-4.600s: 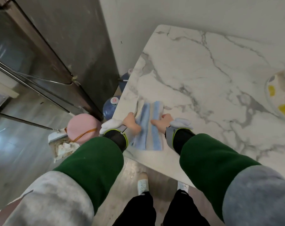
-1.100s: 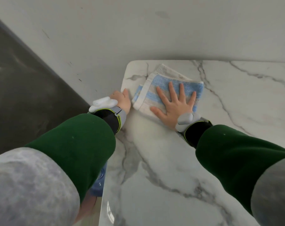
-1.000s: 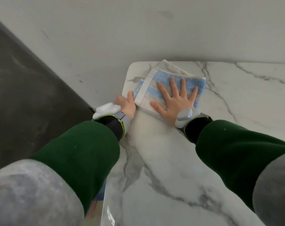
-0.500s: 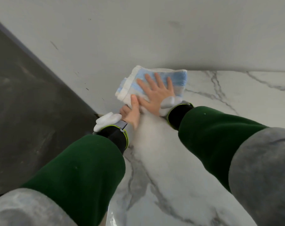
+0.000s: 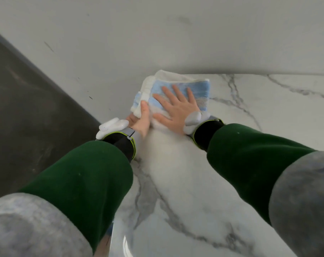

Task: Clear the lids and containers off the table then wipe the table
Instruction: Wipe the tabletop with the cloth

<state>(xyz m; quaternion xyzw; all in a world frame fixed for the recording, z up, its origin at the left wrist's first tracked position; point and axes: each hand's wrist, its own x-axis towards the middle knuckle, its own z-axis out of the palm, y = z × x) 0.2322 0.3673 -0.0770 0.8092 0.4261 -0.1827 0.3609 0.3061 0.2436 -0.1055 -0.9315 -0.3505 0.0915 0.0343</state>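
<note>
Both hands work the blue-and-white cloth (image 5: 200, 89) at the desk's (image 5: 194, 182) far corner by the wall (image 5: 157, 34): right hand (image 5: 176, 110) pressing flat, fingers spread, to wipe; left hand (image 5: 140, 121) pinching its overhanging edge, probably to steady it.

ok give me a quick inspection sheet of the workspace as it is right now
surface: white marble table, grey veins
job's things: blue and white cloth at the far left corner, spilling over the edge; no lids or containers seen
clutter: nothing seen
grips: right hand flat on the cloth, fingers spread; left hand pinches its overhanging edge, thumb on top
cables: nothing seen
surroundings: pale wall behind, dark surface to the left; white wrist devices on both arms
</note>
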